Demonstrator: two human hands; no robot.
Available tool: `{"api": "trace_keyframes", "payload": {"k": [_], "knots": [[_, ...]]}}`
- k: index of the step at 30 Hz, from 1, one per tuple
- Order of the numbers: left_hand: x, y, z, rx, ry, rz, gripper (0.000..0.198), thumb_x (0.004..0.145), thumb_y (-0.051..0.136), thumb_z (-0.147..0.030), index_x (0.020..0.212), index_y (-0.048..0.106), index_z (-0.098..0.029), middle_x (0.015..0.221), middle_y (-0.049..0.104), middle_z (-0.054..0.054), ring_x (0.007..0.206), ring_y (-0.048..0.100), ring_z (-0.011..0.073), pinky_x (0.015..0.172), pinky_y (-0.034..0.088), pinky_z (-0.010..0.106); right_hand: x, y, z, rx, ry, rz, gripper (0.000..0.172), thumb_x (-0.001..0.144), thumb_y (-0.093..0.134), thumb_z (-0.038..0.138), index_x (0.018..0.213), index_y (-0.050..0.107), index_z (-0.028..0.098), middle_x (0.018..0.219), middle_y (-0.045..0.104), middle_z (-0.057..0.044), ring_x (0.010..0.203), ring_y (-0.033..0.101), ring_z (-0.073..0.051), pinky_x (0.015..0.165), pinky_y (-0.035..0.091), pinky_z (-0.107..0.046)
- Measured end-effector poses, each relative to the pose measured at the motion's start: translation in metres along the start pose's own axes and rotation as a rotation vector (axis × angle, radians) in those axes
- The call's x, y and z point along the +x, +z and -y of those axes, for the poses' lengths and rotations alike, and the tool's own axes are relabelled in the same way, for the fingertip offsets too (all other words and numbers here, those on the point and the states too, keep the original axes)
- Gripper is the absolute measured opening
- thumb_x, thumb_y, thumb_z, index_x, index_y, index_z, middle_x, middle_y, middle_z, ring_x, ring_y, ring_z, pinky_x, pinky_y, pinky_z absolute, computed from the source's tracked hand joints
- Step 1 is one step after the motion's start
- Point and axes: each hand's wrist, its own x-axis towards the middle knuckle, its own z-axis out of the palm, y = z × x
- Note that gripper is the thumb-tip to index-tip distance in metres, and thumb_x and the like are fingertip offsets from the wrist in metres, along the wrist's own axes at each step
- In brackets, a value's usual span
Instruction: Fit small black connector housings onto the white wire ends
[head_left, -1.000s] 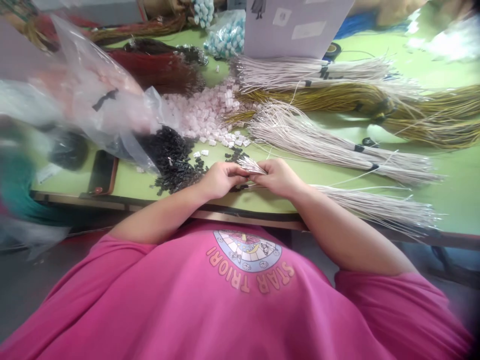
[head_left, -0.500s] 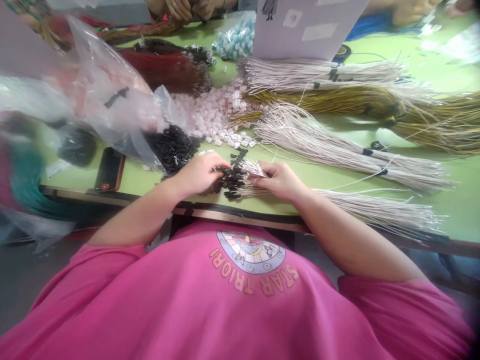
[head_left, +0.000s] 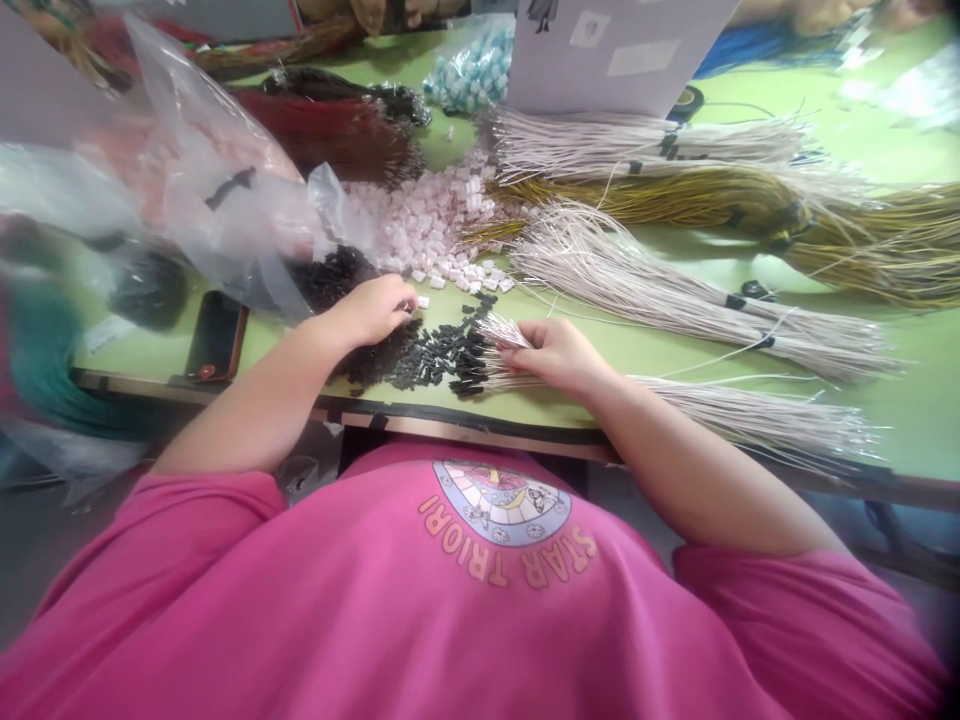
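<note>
My right hand [head_left: 551, 350] is closed round a small bunch of white wires [head_left: 501, 330], whose bare tips fan out to the left past my fingers. Under and beside it lie more white wires ending in black connector housings [head_left: 469, 370]. Loose black housings [head_left: 431, 355] are spread on the table between my hands. My left hand [head_left: 379, 308] is over the left part of these housings, fingers curled and thumb drawn in. Whatever it pinches, if anything, is hidden. Behind it rises a darker heap of black housings [head_left: 337, 275].
White connectors [head_left: 427, 225] lie heaped beyond my hands. Tied white wire bundles [head_left: 675, 285] and yellow-brown wires [head_left: 697, 195] stretch to the right. At left are a plastic bag [head_left: 217, 200] and a phone [head_left: 217, 335]. Other people's hands show at the far side.
My left hand has moved left, away from the wire ends, uncovering loose black housings. My right hand stays in nearly the same place, still holding the white wires.
</note>
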Motion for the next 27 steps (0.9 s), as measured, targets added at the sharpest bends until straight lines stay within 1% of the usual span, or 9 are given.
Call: {"api": "trace_keyframes", "payload": {"k": [2,4,7,9,13,15,19,24,27], "knots": [[-0.008,-0.003,-0.011,-0.105,-0.043,-0.063,0.015,0.073,0.055,-0.026,0.084,0.06,-0.017,0.084,0.056,0.004,0.073,0.051,0.0154,0.073,0.041,0.03,-0.001,0.0,0.003,-0.008,0.003,0.01,0.015,0.065,0.051,0.03,0.062,0.052,0.015,0.054,0.042,0.004,0.052,0.035,-0.007,0.05,0.026,-0.022],[-0.017,-0.005,-0.028,-0.295,-0.05,-0.074,0.015,0.071,0.058,-0.026,0.084,0.058,-0.017,0.078,0.057,0.002,0.069,0.051,0.0134,0.069,0.042,0.029,-0.002,0.0,0.005,0.004,0.001,0.024,0.012,0.064,0.049,0.027,0.06,0.049,0.015,0.053,0.038,0.005,0.051,0.033,-0.007,0.049,0.024,-0.022],[-0.026,0.0,-0.058,-0.661,-0.015,-0.011,0.017,0.071,0.06,-0.028,0.084,0.057,-0.016,0.074,0.057,0.0,0.065,0.052,0.0111,0.064,0.043,0.026,-0.002,0.0,0.005,0.056,-0.008,0.041,0.01,0.063,0.048,0.024,0.061,0.049,0.015,0.054,0.035,0.005,0.051,0.031,-0.007,0.049,0.023,-0.023],[-0.028,0.007,-0.075,-0.858,-0.039,0.064,0.018,0.073,0.06,-0.032,0.079,0.058,-0.015,0.069,0.058,0.0,0.058,0.051,0.0091,0.058,0.042,0.025,-0.002,-0.001,0.004,0.087,-0.005,0.047,0.01,0.063,0.049,0.025,0.061,0.05,0.015,0.054,0.035,0.005,0.051,0.03,-0.007,0.049,0.023,-0.023],[-0.024,0.022,-0.092,-1.146,-0.115,0.184,0.019,0.069,0.066,-0.026,0.084,0.06,-0.015,0.063,0.057,-0.001,0.049,0.049,0.0071,0.05,0.042,0.023,0.0,-0.001,0.001,0.13,0.021,0.041,0.011,0.061,0.049,0.024,0.064,0.053,0.014,0.053,0.036,0.004,0.05,0.03,-0.007,0.047,0.021,-0.023],[-0.021,0.027,-0.093,-1.216,-0.135,0.19,0.021,0.069,0.066,-0.021,0.088,0.061,-0.014,0.065,0.06,0.0,0.05,0.052,0.0076,0.05,0.043,0.024,0.0,-0.001,0.0,0.142,0.029,0.012,0.014,0.06,0.05,0.023,0.068,0.056,0.014,0.055,0.04,0.004,0.05,0.032,-0.007,0.047,0.022,-0.023],[-0.018,0.033,-0.095,-1.232,-0.206,0.15,0.017,0.073,0.062,-0.02,0.089,0.062,-0.014,0.072,0.065,0.002,0.047,0.051,0.006,0.049,0.042,0.023,-0.001,0.0,0.001,0.145,0.021,0.003,0.021,0.059,0.049,0.023,0.074,0.06,0.012,0.057,0.044,0.003,0.051,0.035,-0.008,0.046,0.023,-0.022],[-0.018,0.037,-0.099,-1.289,-0.209,0.099,0.016,0.072,0.062,-0.017,0.088,0.061,-0.014,0.078,0.068,0.003,0.064,0.06,0.0092,0.065,0.048,0.024,-0.002,-0.001,0.003,0.127,0.012,0.011,0.021,0.062,0.05,0.025,0.072,0.063,0.012,0.056,0.043,0.003,0.051,0.035,-0.007,0.046,0.023,-0.022],[-0.018,0.039,-0.099,-1.31,-0.193,0.076,0.013,0.073,0.061,-0.016,0.086,0.059,-0.014,0.079,0.068,0.002,0.066,0.06,0.0089,0.067,0.049,0.024,-0.003,-0.002,0.004,0.106,-0.001,0.012,0.022,0.064,0.049,0.027,0.071,0.063,0.012,0.054,0.04,0.003,0.051,0.034,-0.007,0.047,0.023,-0.022]]}}
